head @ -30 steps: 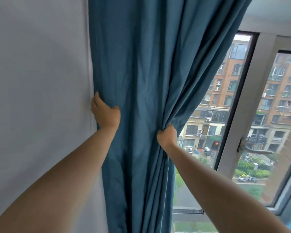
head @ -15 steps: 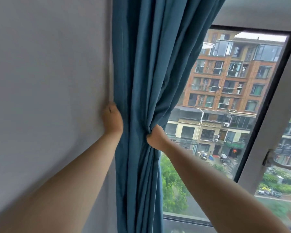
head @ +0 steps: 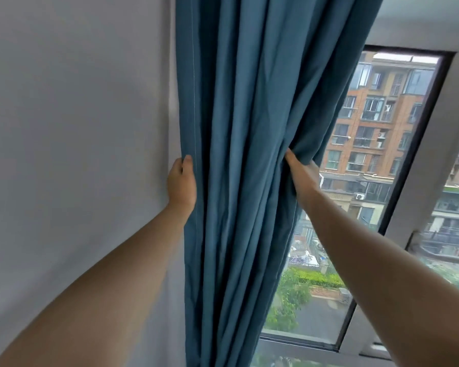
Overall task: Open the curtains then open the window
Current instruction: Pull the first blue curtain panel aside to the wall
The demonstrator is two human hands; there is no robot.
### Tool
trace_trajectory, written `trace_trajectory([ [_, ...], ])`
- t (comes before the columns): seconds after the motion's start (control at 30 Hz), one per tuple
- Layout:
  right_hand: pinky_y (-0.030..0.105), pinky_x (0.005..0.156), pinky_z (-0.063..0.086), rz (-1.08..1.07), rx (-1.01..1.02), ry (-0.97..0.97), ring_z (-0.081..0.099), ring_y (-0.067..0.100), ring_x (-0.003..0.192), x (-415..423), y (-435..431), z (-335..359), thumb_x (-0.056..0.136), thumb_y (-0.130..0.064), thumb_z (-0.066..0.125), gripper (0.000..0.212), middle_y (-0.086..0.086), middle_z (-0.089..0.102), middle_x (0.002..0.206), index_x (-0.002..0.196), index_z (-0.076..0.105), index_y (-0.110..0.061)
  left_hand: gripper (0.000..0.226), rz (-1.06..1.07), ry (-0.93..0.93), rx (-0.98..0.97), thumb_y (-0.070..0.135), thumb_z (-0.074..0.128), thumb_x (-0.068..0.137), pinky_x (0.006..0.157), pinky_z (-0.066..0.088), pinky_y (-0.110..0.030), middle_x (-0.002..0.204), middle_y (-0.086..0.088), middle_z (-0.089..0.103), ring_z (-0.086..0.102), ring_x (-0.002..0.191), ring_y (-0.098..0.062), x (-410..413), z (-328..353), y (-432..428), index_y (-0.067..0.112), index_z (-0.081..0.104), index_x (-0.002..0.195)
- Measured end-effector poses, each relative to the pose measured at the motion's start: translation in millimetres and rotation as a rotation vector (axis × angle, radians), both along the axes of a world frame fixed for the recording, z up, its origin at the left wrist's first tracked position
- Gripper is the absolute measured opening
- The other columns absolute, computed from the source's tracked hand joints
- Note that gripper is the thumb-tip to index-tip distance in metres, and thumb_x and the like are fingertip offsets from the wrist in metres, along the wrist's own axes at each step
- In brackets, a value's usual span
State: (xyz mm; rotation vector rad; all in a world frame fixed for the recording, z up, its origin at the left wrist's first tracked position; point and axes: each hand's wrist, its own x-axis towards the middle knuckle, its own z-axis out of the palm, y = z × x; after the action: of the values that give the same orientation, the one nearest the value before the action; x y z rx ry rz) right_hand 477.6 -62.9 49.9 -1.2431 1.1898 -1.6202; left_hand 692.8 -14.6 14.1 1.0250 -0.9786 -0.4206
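Observation:
A teal-blue curtain hangs bunched in folds against the left side of the window. My left hand holds its left hem next to the wall, fingers tucked behind the fabric. My right hand presses into the folds on the curtain's right side, fingers stretched out and partly buried in the cloth. To the right the window pane is uncovered, in a dark frame. The window handle shows blurred at the right edge, behind my right forearm.
A plain grey wall fills the left half of the view. A thick pale mullion separates the left pane from another pane at far right. Apartment blocks and trees lie outside the glass.
My right hand has loosened from a closed grip into stretched fingers and risen slightly. The curtain bundle is a little wider. The view has shifted left and up, so the handle sits at the edge.

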Motion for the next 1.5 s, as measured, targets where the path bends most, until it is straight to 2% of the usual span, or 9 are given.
trace_trajectory([
  [0.17,0.037,0.118,0.017,-0.203,-0.037,0.285,0.018,0.022,0.143,-12.3,3.7,14.6,0.080,-0.060,0.054,0.070,0.000,0.016,0.156,0.138,0.045,-0.021,0.027,-0.121,-0.024,-0.019,0.034,0.035,0.097,0.076,0.038,-0.017,0.092,0.009,0.056,0.052,0.086,-0.006,-7.9,9.3,6.3,0.015,0.054,0.099],
  [0.33,0.036,0.101,0.046,-0.012,-0.044,0.117,0.061,0.020,0.108,-10.6,11.2,28.1,0.074,-0.042,0.070,0.057,0.003,0.063,0.121,0.119,0.060,-0.008,0.028,-0.247,-0.084,-0.017,0.033,0.040,0.096,0.082,0.038,-0.011,0.114,0.011,0.058,0.054,0.102,-0.002,-14.2,20.1,5.2,0.022,0.051,0.120],
  [0.5,0.029,0.076,0.050,-0.082,-0.219,0.410,0.064,0.023,0.093,21.4,19.2,40.2,0.086,-0.010,0.056,0.024,0.007,0.068,0.101,0.107,0.065,-0.002,0.018,-0.184,-0.037,0.021,0.025,0.034,0.098,0.068,0.036,-0.010,0.086,0.015,0.052,0.048,0.077,0.003,-8.4,24.0,-2.4,0.026,0.051,0.091],
  [0.63,0.037,0.077,0.053,-0.036,-0.356,0.673,0.063,0.031,0.095,71.2,25.0,48.4,0.082,-0.005,0.051,0.029,0.015,0.067,0.105,0.108,0.059,0.000,0.031,-0.029,0.145,-0.016,0.017,0.031,0.095,0.063,0.033,-0.024,0.068,0.006,0.039,0.037,0.062,-0.008,10.1,29.7,-3.2,0.023,0.040,0.065],
  [0.73,0.032,0.075,0.047,0.047,-0.403,0.805,0.060,0.034,0.102,114.2,32.9,53.1,0.083,-0.005,0.051,0.033,0.018,0.064,0.112,0.115,0.057,0.002,0.035,0.023,0.213,-0.081,0.017,0.029,0.096,0.073,0.039,-0.030,0.078,0.000,0.053,0.053,0.074,-0.019,22.2,41.2,4.3,0.008,0.062,0.085],
  [0.87,0.035,0.091,0.049,0.179,-0.379,0.949,0.055,0.037,0.113,150.2,28.9,49.7,0.084,-0.003,0.049,0.046,0.022,0.056,0.126,0.129,0.048,0.001,0.036,0.014,0.341,-0.049,0.030,0.029,0.096,0.073,0.048,-0.029,0.081,-0.001,0.063,0.060,0.080,-0.021,39.3,51.7,5.1,0.014,0.061,0.092],
  [1.03,0.033,0.093,0.044,0.235,-0.304,0.996,0.050,0.035,0.118,151.2,20.2,46.2,0.087,0.000,0.041,0.049,0.020,0.050,0.132,0.136,0.038,-0.004,0.041,-0.058,0.386,-0.002,0.033,0.029,0.096,0.096,0.048,-0.038,0.107,-0.012,0.066,0.061,0.103,-0.028,39.7,44.3,4.9,0.012,0.064,0.095],
  [1.2,0.029,0.085,0.042,0.250,-0.227,0.986,0.051,0.034,0.114,135.7,12.0,39.6,0.090,0.000,0.038,0.045,0.019,0.052,0.129,0.135,0.038,-0.003,0.051,-0.149,0.377,-0.003,0.032,0.020,0.100,0.100,0.044,-0.036,0.120,-0.013,0.062,0.059,0.107,-0.024,26.1,38.5,10.8,0.004,0.057,0.121],
  [1.5,0.034,0.091,0.043,0.342,-0.187,0.988,0.052,0.033,0.113,111.4,19.6,9.2,0.088,-0.002,0.040,0.050,0.015,0.055,0.124,0.137,0.033,-0.010,0.062,-0.095,0.102,0.074,0.054,0.033,0.083,0.107,0.040,-0.042,0.127,-0.005,0.060,0.054,0.118,-0.020,20.6,19.1,16.1,0.016,0.054,0.126],
])
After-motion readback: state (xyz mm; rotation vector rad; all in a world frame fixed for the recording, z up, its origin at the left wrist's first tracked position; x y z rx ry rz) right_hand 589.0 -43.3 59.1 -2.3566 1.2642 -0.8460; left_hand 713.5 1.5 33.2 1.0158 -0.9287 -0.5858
